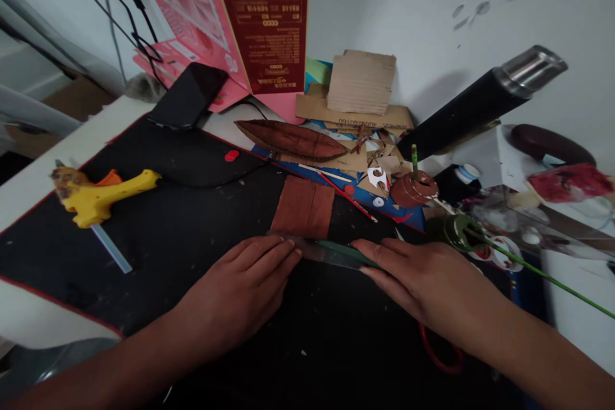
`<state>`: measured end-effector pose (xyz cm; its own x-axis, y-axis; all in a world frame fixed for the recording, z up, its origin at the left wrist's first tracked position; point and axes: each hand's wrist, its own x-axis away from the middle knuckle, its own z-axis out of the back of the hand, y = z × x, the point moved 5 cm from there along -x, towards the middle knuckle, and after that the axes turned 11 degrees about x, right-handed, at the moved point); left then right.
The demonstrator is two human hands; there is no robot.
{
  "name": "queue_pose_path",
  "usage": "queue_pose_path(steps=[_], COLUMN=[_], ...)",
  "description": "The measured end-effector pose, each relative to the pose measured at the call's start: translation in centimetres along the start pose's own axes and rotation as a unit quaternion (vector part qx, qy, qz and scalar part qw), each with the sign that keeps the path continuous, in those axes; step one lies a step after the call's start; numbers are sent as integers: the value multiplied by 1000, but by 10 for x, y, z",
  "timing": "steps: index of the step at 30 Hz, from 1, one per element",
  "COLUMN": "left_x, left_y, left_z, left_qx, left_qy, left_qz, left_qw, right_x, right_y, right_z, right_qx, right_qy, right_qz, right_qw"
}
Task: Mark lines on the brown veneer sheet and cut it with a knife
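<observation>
A reddish-brown painted cardboard piece [303, 206] lies flat on the black mat [211, 218]. Along its near edge runs a clear, ruler-like strip with a dark green part [342, 251]; whether these are one thing or two I cannot tell. My left hand [245, 285] has its fingers together, tips pressing the strip's left end. My right hand [423, 278] pinches the right end between thumb and fingers. A red handle loop [444, 362], perhaps of scissors, shows partly under my right forearm.
At left lies a yellow glue gun [98, 195]. Behind the cardboard sit a brown boat-shaped piece [293, 141], a red pencil [350, 198] and cardboard scraps [362, 83]. Paint jars [416, 191] and a black thermos [468, 109] crowd the right; a phone [189, 96] leans at the back left.
</observation>
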<state>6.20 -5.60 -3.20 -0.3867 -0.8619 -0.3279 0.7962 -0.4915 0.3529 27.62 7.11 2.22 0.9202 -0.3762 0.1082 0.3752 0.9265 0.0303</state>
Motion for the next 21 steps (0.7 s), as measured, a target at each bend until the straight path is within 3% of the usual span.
queue_pose_path(steps=[21], left_x=[1], left_y=[-1], left_z=[0], left_qx=[-3], left_qy=[-14], left_qz=[-2], left_qw=[1000], right_x=[1], right_y=[-5], right_z=[6], right_qx=[12], right_qy=[47], right_qz=[-3], right_qw=[999])
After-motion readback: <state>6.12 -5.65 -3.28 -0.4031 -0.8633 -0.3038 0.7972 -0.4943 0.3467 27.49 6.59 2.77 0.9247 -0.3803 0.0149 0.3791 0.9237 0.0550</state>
